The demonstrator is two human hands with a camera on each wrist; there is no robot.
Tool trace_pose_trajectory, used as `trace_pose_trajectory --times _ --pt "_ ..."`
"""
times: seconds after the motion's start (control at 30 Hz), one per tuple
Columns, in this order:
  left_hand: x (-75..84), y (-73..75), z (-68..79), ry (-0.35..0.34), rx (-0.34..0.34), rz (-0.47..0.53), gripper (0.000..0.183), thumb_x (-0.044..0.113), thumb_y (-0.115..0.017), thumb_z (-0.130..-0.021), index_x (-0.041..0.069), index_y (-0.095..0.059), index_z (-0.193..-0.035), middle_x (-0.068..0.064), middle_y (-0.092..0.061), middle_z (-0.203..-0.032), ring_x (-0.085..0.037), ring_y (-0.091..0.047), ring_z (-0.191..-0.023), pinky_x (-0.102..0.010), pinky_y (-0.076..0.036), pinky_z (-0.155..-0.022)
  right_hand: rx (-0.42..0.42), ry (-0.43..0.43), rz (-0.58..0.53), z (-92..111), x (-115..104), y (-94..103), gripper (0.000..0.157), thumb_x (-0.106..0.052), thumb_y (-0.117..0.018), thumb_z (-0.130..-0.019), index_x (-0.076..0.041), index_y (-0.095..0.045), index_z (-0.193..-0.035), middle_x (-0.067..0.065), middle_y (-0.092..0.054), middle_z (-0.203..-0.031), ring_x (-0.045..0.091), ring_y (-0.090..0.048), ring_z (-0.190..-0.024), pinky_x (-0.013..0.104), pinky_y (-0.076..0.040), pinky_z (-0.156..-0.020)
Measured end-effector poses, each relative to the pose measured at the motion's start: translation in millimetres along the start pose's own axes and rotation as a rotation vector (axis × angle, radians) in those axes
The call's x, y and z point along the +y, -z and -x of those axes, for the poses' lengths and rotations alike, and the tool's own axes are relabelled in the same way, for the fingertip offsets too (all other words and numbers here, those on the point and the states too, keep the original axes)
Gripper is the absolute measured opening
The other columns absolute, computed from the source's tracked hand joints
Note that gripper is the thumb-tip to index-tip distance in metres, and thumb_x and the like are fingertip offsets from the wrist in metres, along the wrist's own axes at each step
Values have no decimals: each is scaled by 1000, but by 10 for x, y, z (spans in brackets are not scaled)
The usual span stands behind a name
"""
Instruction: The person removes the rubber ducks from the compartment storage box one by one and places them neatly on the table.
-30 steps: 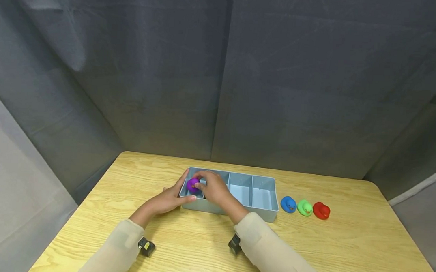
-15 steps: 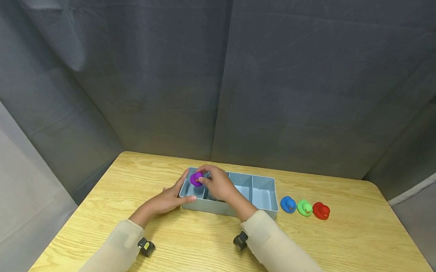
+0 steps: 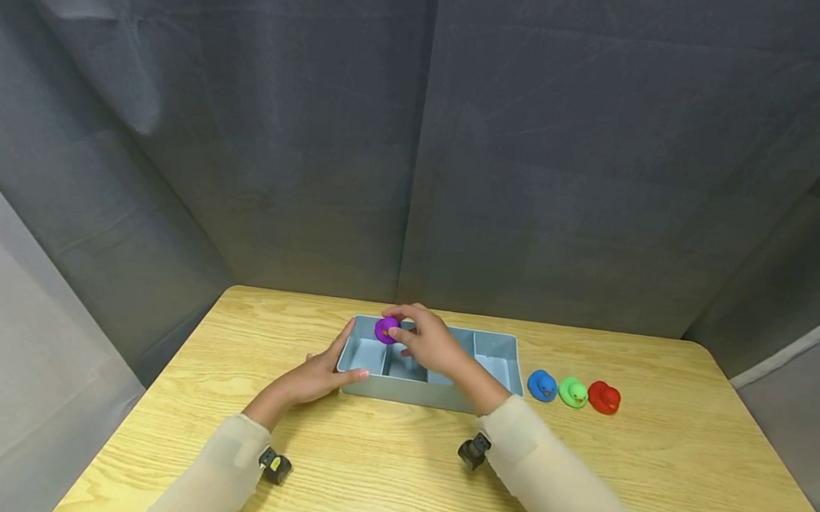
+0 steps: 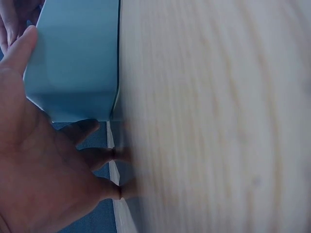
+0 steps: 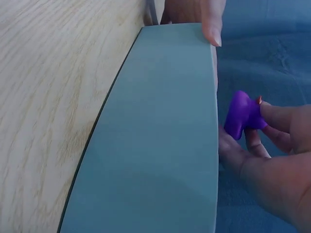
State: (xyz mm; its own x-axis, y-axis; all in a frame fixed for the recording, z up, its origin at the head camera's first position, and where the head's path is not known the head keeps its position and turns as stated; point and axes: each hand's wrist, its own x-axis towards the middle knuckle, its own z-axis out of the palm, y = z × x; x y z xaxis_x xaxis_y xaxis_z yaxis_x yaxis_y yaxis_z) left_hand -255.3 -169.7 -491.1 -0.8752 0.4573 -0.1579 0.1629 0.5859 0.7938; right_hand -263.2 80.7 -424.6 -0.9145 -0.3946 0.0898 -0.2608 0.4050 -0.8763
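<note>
A small purple toy duck (image 3: 386,330) is pinched between the thumb and fingers of my right hand (image 3: 437,343). It is held above the rim of a grey-blue divided box (image 3: 404,391), over the wall between its two leftmost compartments. In the right wrist view the duck (image 5: 241,114) shows its orange beak by the thumb, clear of the box wall (image 5: 155,131). My left hand (image 3: 317,374) rests against the box's left end, thumb over the front corner and fingers stretched along the side. The left wrist view shows those fingers spread beside the box end (image 4: 73,63).
On the wooden table (image 3: 374,453), right of the box, a blue duck (image 3: 542,385), a green duck (image 3: 573,391) and a red duck (image 3: 604,397) sit in a row. Grey curtain (image 3: 414,172) hangs behind the table's far edge.
My right hand has lifted the purple duck out of the leftmost compartment and carried it to the right and away from me. My left hand stays against the box.
</note>
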Motion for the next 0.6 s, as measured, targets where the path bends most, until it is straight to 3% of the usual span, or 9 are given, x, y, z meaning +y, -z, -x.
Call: trace_pose_trajectory --times 0.23,0.47,0.6 --pt "0 2 -10 3 1 4 104 60 -63 -97 40 15 -163 -13 -11 -172 -45 -17 -155 -75 12 -115 -87 -53 -290 101 47 174 37 -9 -58 -106 -5 -58 -143 19 -51 -147 34 -68 -116 55 -57 -94" --pt "16 1 -5 3 5 -17 105 61 -63 -96 41 16 -163 -11 -11 -172 -44 -18 -155 -73 11 -117 -130 -82 -435 205 119 302 40 -9 -55 -107 2 -52 -145 22 -49 -148 30 -63 -121 54 -53 -102" --pt "24 -5 -6 1 11 -28 105 60 -63 -97 40 16 -163 -11 -11 -172 -43 -18 -155 -72 10 -118 -168 -110 -512 281 146 366 43 -13 -53 -109 1 -47 -148 20 -45 -149 38 -57 -124 58 -54 -99"
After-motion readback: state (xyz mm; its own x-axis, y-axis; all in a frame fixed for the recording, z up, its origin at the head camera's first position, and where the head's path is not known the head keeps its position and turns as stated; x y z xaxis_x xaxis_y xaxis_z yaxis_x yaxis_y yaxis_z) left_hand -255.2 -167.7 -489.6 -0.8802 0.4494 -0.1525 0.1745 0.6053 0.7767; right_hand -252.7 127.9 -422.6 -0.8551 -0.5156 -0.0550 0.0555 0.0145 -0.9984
